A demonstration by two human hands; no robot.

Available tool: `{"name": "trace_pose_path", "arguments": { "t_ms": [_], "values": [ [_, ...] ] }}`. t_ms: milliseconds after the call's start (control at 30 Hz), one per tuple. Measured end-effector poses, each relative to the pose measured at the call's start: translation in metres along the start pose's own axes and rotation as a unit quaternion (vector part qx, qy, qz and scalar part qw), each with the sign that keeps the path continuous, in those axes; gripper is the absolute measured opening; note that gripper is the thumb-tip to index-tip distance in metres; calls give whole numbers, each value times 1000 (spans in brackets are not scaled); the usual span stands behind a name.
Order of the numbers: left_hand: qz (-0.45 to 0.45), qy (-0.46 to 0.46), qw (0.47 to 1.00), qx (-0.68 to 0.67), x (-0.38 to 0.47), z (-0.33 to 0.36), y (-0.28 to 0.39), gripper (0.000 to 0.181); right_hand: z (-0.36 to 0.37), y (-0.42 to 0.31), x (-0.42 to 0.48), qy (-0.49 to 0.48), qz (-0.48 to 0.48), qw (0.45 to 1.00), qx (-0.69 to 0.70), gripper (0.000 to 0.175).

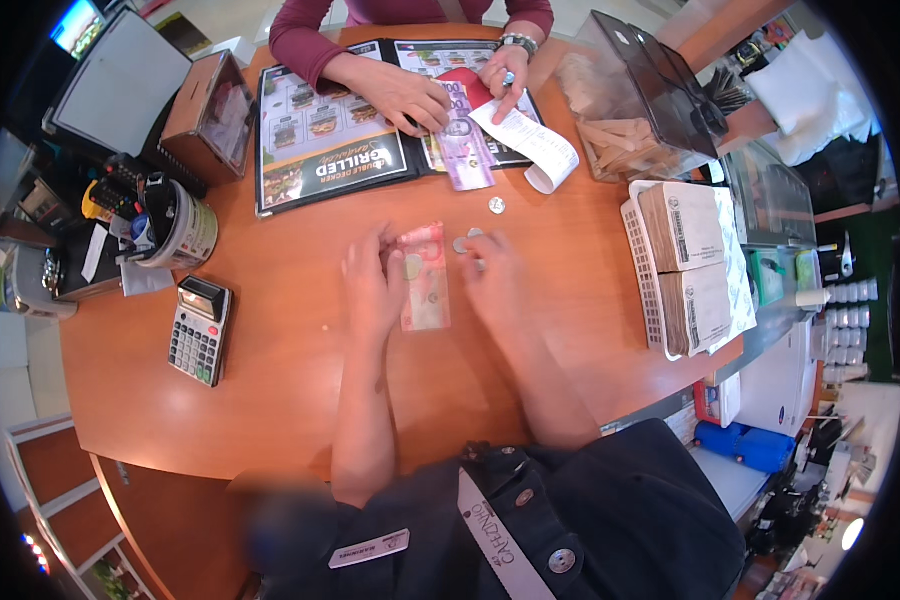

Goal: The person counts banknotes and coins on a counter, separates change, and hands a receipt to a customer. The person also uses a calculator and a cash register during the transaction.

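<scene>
On the wooden counter, my left hand (373, 281) rests at the left edge of a red banknote (427, 300), its thumb touching the note near a coin (412, 266) that lies on it. My right hand (495, 277) is blurred, its fingertips at several coins (461, 245) just right of the note; whether it pinches one is unclear. Another coin (497, 205) lies farther off. Across the counter, a person in a maroon top has one hand on purple banknotes (465, 154) and the other on a curled paper receipt (544, 146), over an opened menu (330, 127).
At the left stand a calculator (199, 330), a tub of pens and remotes (187, 229) and a wooden box (206, 120). To the right are a white plastic basket of paper napkins (649, 300) and a dark-lidded container of wooden cutlery (630, 90).
</scene>
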State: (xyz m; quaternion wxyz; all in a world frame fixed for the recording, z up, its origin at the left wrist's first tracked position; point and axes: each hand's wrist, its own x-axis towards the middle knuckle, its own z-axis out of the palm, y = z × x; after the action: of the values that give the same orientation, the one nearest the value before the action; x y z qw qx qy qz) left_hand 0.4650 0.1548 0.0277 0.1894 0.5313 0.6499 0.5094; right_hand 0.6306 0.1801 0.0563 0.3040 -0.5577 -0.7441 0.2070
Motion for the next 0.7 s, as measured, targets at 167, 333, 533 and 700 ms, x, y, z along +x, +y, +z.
{"name": "trace_pose_path", "arguments": {
  "t_ms": [167,333,533,700],
  "values": [
    [-47,39,996,-65,6,-5,-5,25,-18,27,2,-42,-10,999,-18,22],
    [-69,34,993,-90,7,-9,-15,25,-14,41,8,-64,13,997,52,20],
    [-40,-35,995,-82,10,-22,-16,24,-19,33,11,-88,47,995,4,21],
    [-13,-115,992,-57,8,-28,-5,28,-19,31,11,-112,123,980,113,15]
  ]
}}
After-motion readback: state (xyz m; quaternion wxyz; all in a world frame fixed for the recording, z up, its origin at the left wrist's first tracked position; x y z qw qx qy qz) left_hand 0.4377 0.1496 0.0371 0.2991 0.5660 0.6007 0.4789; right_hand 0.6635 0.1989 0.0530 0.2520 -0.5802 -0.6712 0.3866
